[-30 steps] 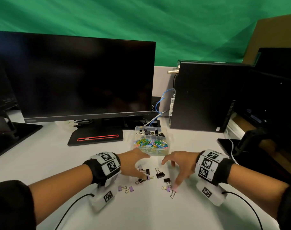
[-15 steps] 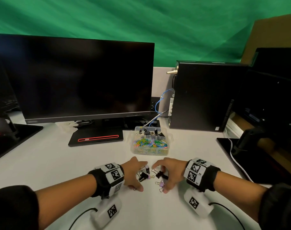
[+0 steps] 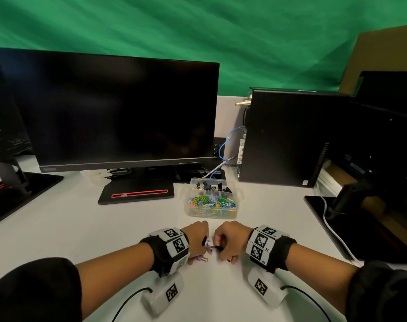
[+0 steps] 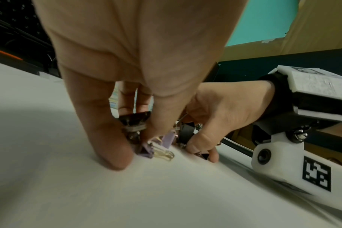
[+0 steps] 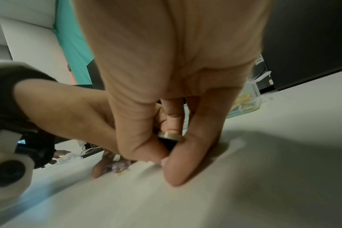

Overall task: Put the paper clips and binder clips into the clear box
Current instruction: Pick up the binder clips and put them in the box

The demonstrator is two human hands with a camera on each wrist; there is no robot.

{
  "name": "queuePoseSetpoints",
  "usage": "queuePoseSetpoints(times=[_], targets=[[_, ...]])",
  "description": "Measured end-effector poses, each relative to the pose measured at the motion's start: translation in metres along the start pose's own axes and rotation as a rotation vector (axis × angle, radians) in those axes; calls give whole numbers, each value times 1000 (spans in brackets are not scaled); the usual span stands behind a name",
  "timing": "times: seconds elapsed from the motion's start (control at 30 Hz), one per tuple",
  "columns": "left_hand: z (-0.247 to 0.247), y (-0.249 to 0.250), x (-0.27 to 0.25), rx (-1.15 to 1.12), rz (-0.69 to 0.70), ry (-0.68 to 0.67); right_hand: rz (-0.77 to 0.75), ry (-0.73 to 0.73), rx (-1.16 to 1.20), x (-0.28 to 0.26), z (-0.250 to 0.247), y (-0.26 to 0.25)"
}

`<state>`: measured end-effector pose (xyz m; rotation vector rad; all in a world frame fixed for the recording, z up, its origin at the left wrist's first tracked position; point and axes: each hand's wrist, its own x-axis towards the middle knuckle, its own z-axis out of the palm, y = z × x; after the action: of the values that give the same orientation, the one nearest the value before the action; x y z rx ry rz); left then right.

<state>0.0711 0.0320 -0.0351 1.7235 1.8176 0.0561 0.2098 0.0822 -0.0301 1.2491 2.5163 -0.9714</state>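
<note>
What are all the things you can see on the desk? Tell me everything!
Clear box: one, see-through, behind the hands, two sections.
Paper clips: many, mixed bright colours, in the box's near section.
Binder clips in box: several, black, far section.
Loose binder clips: a few, purple and black, gathered between both hands.
Monitor: one, black, back left.
Computer tower: one, black, back right.
Blue cable: one, between monitor and tower.
Desk: white.
Left hand: gripping clips.
Right hand: gripping clips.
</note>
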Motion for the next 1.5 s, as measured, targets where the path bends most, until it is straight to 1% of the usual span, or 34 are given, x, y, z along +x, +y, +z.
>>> queuePoseSetpoints(times=[0.17,0.23,0.33,0.5,0.57,0.67,0.77,0.87,0.97,1.03,1.13,1.2,1.23,1.33,1.37,1.43,1.5], targets=[[-12,0,-6,128,15,-5,-6,7,-49,0,-10,1],[-16,-6,-3,113,14,-16,-4,22,-50,1,-18,2],[-23,-18,3,-1,1,-9,-4,44,-85,4,-33,2],[-44,-37,11,-229,33,-37,13,31,-74,14,-55,1],[-52,-41,14,-292,25,-30,18,53,-39,19,-67,-3],[-69,-42,21,-398,17,3,56,143,52,34,-94,-6],[-92,-39,30,-567,-4,26,96,238,186,60,-118,-1],[-115,-31,43,-723,-27,74,147,345,289,87,-129,5],[-128,-24,64,-845,-84,146,175,420,301,113,-129,14],[-130,-19,78,-905,-101,179,165,403,199,124,-126,19],[-128,-17,96,-1001,-145,210,98,355,-72,119,-118,16],[-125,-17,107,-1030,-168,215,27,378,-120,103,-111,12],[-123,-17,111,-1041,-175,222,-6,362,-122,93,-106,11],[-120,-16,117,-1114,-215,243,-115,178,-219,66,-91,9],[-119,-14,116,-1127,-227,248,-150,148,-267,60,-85,11],[-115,-11,116,-1139,-239,261,-202,170,-322,54,-76,15],[-110,-9,115,-1138,-238,271,-218,211,-325,48,-69,18]])
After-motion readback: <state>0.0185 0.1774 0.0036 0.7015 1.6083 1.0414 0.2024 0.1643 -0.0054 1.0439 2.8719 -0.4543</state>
